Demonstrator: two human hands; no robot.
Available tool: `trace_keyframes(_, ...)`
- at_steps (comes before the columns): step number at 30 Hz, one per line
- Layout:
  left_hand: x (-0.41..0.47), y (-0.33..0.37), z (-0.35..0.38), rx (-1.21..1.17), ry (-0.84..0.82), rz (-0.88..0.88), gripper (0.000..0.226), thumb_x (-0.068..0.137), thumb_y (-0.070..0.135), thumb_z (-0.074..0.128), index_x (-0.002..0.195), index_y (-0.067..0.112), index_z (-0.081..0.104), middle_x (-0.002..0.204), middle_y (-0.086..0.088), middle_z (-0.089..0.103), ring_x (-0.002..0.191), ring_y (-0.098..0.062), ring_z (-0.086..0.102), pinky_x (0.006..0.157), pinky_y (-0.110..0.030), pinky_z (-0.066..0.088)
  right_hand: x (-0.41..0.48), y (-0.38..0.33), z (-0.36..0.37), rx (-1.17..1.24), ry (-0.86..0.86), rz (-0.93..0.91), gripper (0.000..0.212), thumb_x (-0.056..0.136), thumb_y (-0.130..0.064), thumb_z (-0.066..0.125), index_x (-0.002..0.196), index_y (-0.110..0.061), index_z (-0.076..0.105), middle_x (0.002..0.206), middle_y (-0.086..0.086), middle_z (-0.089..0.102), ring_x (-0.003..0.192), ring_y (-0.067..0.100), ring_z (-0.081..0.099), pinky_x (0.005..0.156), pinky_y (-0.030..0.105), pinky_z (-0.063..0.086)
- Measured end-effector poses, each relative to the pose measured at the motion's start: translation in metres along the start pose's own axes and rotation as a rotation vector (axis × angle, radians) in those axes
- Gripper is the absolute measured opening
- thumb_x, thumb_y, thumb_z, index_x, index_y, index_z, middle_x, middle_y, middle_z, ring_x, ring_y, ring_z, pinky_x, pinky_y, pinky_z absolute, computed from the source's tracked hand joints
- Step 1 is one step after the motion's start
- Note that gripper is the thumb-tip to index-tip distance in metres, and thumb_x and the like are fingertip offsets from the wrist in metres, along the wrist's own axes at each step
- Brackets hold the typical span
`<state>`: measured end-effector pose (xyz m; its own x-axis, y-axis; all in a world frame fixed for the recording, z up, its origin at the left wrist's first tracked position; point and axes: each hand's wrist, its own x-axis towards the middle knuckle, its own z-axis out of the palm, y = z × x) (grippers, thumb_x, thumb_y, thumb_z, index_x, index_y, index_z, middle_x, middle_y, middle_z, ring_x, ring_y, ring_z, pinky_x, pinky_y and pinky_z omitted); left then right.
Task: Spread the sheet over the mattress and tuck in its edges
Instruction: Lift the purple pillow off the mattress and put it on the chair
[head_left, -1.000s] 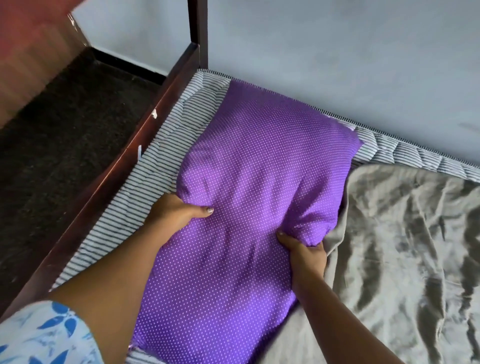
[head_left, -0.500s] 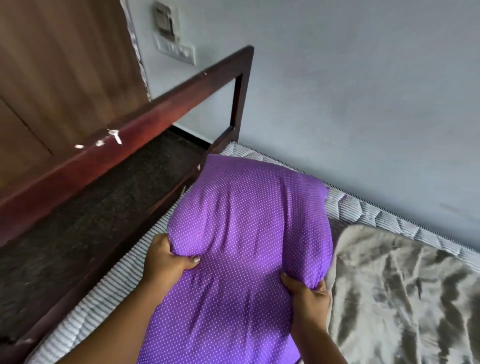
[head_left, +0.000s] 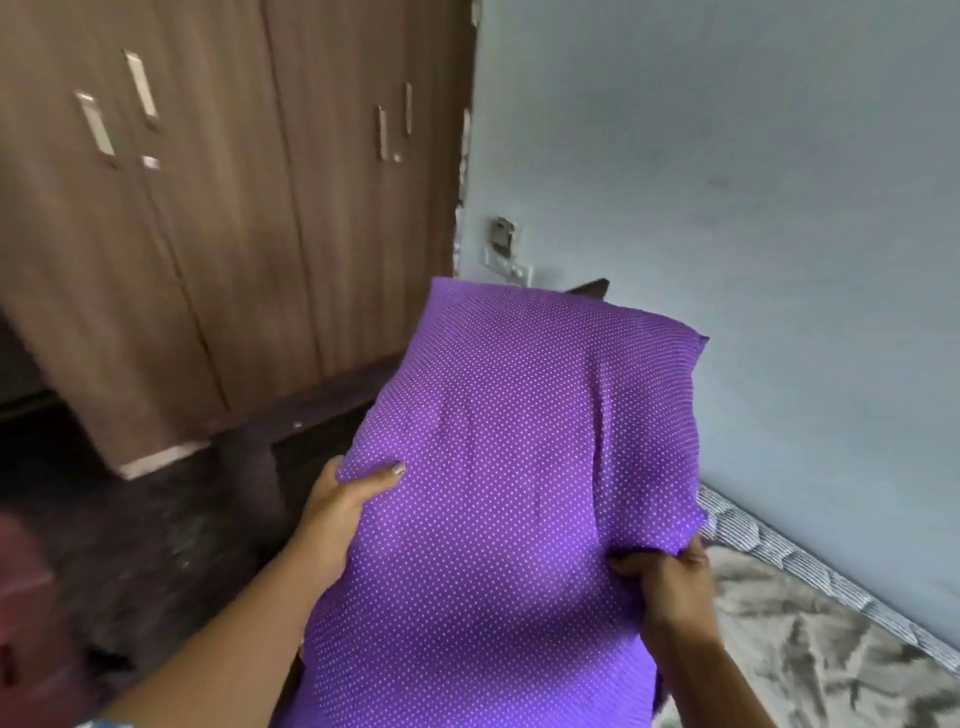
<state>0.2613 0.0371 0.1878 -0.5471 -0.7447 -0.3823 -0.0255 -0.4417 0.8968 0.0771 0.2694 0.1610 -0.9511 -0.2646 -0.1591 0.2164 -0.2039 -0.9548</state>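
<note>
In the head view, both hands held a plump, rectangular pillow (head_left: 519, 493) up between them, its purple cloth case covered in fine white dots and creased in long soft folds. The left hand (head_left: 343, 514) gripped the pillow's left edge, thumb laid across the front and fingers curled out of sight behind. The right hand (head_left: 670, 587) pinched the bunched lower right edge, fingers curled into the fabric.

Below and to the right of the right hand lay the sheet (head_left: 831, 654), a grey-beige cloth, crumpled and heavily wrinkled, spread loosely on the mattress (head_left: 769, 545). The mattress showed only as a narrow padded border with thin black and white stripes, running along the far side of the sheet against a smooth pale blue wall (head_left: 727, 156). The sheet's edge there was not tucked.

Beyond the left hand stood a wardrobe (head_left: 208, 234) of brown wood-grain panels with slim metal handles, blurred. A dark wooden bed rail (head_left: 311, 415) crossed just past the left hand, above a dark speckled floor (head_left: 156, 545). A switch plate (head_left: 506, 254) sat on the wall above the pillow's top edge.
</note>
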Motion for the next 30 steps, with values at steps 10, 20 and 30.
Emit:
trace_keyframes(10, -0.159, 0.042, -0.169, -0.184, 0.268, 0.107, 0.062, 0.059, 0.002, 0.075, 0.119, 0.008, 0.061, 0.089, -0.008, 0.074, 0.077, -0.027, 0.07, 0.067, -0.033, 0.05, -0.124, -0.019, 0.135, 0.035, -0.491, 0.054, 0.043, 0.041, 0.028, 0.04, 0.069, -0.003, 0.053, 0.053, -0.003, 0.06, 0.049, 0.014, 0.055, 0.045, 0.022, 0.044)
trace_keyframes(20, -0.227, 0.034, -0.349, -0.309, 0.773, 0.223, 0.056, 0.067, -0.026, 0.057, 0.117, -0.002, 0.057, 0.094, -0.019, 0.066, 0.076, -0.03, 0.061, 0.071, -0.041, 0.05, -0.228, 0.023, 0.291, -0.177, -1.003, 0.241, 0.067, 0.055, -0.004, 0.08, 0.117, -0.015, 0.059, 0.109, 0.006, 0.069, 0.095, 0.03, 0.066, 0.077, 0.044, 0.054)
trace_keyframes(30, -0.219, 0.011, -0.531, -0.255, 0.946, 0.159, 0.082, 0.061, -0.033, 0.048, 0.128, 0.014, 0.052, 0.093, -0.008, 0.065, 0.084, -0.029, 0.06, 0.068, -0.034, 0.044, -0.339, 0.152, 0.45, -0.308, -0.994, 0.204, 0.07, 0.064, 0.028, 0.049, 0.102, -0.031, 0.055, 0.102, -0.009, 0.061, 0.091, 0.017, 0.057, 0.071, 0.038, 0.05)
